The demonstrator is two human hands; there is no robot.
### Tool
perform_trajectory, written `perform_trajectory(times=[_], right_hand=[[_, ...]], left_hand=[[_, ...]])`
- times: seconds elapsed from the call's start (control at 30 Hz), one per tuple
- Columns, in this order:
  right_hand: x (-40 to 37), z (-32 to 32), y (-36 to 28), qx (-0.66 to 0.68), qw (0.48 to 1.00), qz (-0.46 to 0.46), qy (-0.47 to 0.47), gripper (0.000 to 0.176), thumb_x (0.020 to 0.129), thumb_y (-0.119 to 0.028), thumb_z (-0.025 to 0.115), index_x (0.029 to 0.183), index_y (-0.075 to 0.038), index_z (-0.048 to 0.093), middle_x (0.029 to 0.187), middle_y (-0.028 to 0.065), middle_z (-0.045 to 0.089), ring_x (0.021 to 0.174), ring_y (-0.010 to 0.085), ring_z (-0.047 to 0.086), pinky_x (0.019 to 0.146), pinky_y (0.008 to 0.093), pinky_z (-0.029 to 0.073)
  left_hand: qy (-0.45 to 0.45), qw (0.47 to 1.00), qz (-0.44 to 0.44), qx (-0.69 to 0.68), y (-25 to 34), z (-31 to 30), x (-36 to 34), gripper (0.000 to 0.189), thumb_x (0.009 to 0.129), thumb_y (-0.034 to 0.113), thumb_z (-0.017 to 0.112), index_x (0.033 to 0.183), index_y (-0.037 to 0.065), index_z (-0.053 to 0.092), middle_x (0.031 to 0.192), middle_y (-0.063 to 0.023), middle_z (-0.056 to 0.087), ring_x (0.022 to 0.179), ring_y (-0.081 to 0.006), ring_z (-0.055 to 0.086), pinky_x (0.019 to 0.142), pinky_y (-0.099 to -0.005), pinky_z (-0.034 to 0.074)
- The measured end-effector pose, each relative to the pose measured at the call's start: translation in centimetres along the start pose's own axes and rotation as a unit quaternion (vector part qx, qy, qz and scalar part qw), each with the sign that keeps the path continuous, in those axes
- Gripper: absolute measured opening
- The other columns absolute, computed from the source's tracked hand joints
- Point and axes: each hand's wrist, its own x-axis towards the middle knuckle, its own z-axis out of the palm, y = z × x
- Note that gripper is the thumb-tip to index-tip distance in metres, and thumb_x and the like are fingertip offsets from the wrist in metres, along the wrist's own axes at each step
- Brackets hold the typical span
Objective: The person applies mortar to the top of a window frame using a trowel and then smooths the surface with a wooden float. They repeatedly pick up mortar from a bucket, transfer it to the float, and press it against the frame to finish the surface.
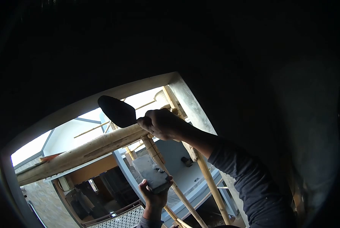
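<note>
My right hand (160, 123) is raised in front of the window opening, fingers wrapped round the handle of a trowel (116, 111). The trowel's dark, rounded blade points up and left, near the top edge of the opening. Lower down, my left hand (154, 194) grips a flat grey rectangular board (145, 171) from below, thumb on one side and fingers on the other. Dark lumps of what looks like mortar (160, 170) cling to the board's right part. The board is tilted and apart from the trowel.
A thick wooden beam (86, 146) crosses the opening, with bamboo poles (212, 186) standing outside. The plastered right reveal (194, 104) edges the opening, and the surrounding wall is in deep shadow. Beyond are a house front and a white lattice railing (120, 217).
</note>
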Motion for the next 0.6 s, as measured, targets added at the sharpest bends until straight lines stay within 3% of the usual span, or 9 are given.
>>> perform_trajectory(times=[0.17, 0.23, 0.3, 0.33, 0.4, 0.43, 0.47, 0.53, 0.6], right_hand=[[-7.0, 3.6, 2.1, 0.077, 0.995, -0.047, 0.051, 0.028, 0.099, -0.028, 0.045, 0.105, -0.003, 0.057, 0.084, 0.0206, 0.062, 0.081, 0.0324, 0.067, 0.068, 0.0429, 0.055], [-7.9, 3.0, 0.8, 0.109, 0.978, 0.163, 0.073, 0.022, 0.097, -0.025, 0.049, 0.102, -0.004, 0.054, 0.078, 0.012, 0.06, 0.075, 0.029, 0.065, 0.068, 0.0376, 0.052], [-6.0, 2.1, 2.5, 0.033, 0.977, 0.119, 0.172, 0.028, 0.093, -0.03, 0.057, 0.105, -0.005, 0.051, 0.081, 0.0138, 0.063, 0.073, 0.0302, 0.067, 0.061, 0.0405, 0.053], [-4.5, 0.5, 2.8, -0.037, 0.969, 0.154, 0.19, 0.028, 0.091, -0.031, 0.06, 0.101, -0.007, 0.052, 0.082, 0.0129, 0.063, 0.071, 0.0279, 0.066, 0.058, 0.0392, 0.053], [-1.3, -1.1, 6.6, -0.106, 0.944, 0.129, 0.286, 0.023, 0.087, -0.023, 0.067, 0.1, -0.008, 0.054, 0.078, 0.0108, 0.062, 0.068, 0.025, 0.065, 0.056, 0.0358, 0.052], [0.1, -1.9, 8.6, -0.138, 0.911, 0.029, 0.389, 0.025, 0.083, -0.016, 0.07, 0.102, -0.008, 0.056, 0.08, 0.0102, 0.063, 0.07, 0.0232, 0.065, 0.058, 0.034, 0.053], [1.5, -2.2, 10.4, -0.1, 0.908, 0.024, 0.406, 0.022, 0.085, -0.015, 0.07, 0.099, -0.005, 0.056, 0.081, 0.0103, 0.062, 0.071, 0.0207, 0.062, 0.063, 0.034, 0.049], [1.3, -4.5, 9.2, -0.189, 0.872, 0.014, 0.451, 0.018, 0.086, -0.014, 0.069, 0.093, -0.005, 0.055, 0.079, 0.0088, 0.061, 0.068, 0.0185, 0.06, 0.061, 0.0334, 0.049], [0.0, -6.0, 7.3, -0.21, 0.868, 0.008, 0.45, 0.017, 0.087, -0.014, 0.068, 0.093, -0.005, 0.055, 0.077, 0.0076, 0.059, 0.067, 0.0169, 0.059, 0.06, 0.032, 0.049]], left_hand=[[-0.02, 1.0, -0.016, -0.019, 0.4, -1.3, 0.0, 0.072, 0.078, 0.052, 0.054, 0.127, -0.001, 0.046, 0.111, -0.0199, 0.059, 0.099, -0.0357, 0.063, 0.083, -0.0414, 0.054], [-0.02, 1.0, -0.012, -0.015, 0.6, -1.4, 0.1, 0.072, 0.078, 0.052, 0.054, 0.127, -0.001, 0.046, 0.111, -0.0198, 0.059, 0.1, -0.0356, 0.063, 0.083, -0.0413, 0.054], [-0.02, 1.0, -0.017, -0.013, 0.5, -1.3, 0.2, 0.073, 0.078, 0.052, 0.054, 0.127, 0.0, 0.046, 0.112, -0.0198, 0.059, 0.1, -0.0354, 0.062, 0.084, -0.0412, 0.054], [-0.023, 1.0, -0.015, -0.011, 0.5, -1.3, 0.2, 0.073, 0.078, 0.053, 0.054, 0.127, -0.001, 0.046, 0.112, -0.0197, 0.059, 0.1, -0.0353, 0.062, 0.083, -0.0411, 0.054], [-0.026, 1.0, -0.011, -0.007, 0.7, -1.0, 0.1, 0.073, 0.078, 0.053, 0.053, 0.127, -0.001, 0.046, 0.112, -0.0196, 0.059, 0.1, -0.0351, 0.062, 0.083, -0.041, 0.054], [-0.029, 1.0, -0.006, -0.005, 0.9, -0.8, 0.0, 0.073, 0.078, 0.053, 0.053, 0.127, 0.0, 0.046, 0.112, -0.0196, 0.059, 0.1, -0.0352, 0.062, 0.083, -0.0409, 0.054], [-0.032, 0.999, -0.001, -0.003, 1.0, -0.7, 0.1, 0.072, 0.078, 0.053, 0.052, 0.127, 0.0, 0.046, 0.112, -0.0197, 0.059, 0.1, -0.0353, 0.062, 0.083, -0.0409, 0.054], [-0.036, 0.999, 0.005, -0.003, 1.3, -0.8, 0.4, 0.072, 0.079, 0.054, 0.052, 0.127, 0.0, 0.047, 0.113, -0.0198, 0.059, 0.1, -0.0352, 0.062, 0.083, -0.0407, 0.054], [-0.04, 0.999, 0.009, -0.001, 1.8, -0.5, 0.9, 0.072, 0.079, 0.054, 0.052, 0.127, 0.0, 0.047, 0.113, -0.0199, 0.059, 0.1, -0.0351, 0.062, 0.083, -0.0405, 0.054]])
